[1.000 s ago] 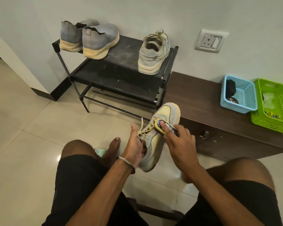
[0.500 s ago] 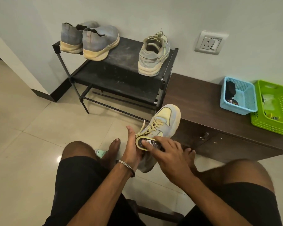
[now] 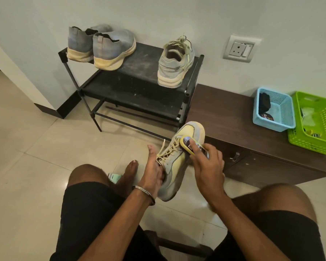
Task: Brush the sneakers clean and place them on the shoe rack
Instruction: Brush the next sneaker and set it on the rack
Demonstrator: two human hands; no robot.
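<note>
The sneaker (image 3: 179,159) is held up in the air between the person's knees, toe pointing toward the front edge of the low wooden bench (image 3: 233,117), sole clear of the floor. The left hand (image 3: 154,170) grasps it at the heel and collar, thumb raised beside the laces. The right hand (image 3: 208,162) curls round a yellow-rimmed brush (image 3: 191,146) and presses it onto the upper just behind the toe.

A hard stroke could, I judge, twist the shoe out of that one-handed heel grip and drop it onto the tiles. The loose laces lie right beside the brush and could snag in it.

Its mate (image 3: 174,66) stands at the right end of the shoe rack (image 3: 139,85), near the front edge, with a grey pair (image 3: 102,48) at the left end. The top shelf looks dusty, so a cleaned shoe may pick up dirt there.

A blue basket (image 3: 274,110) and green basket (image 3: 316,123) sit toward the bench's far right end.
</note>
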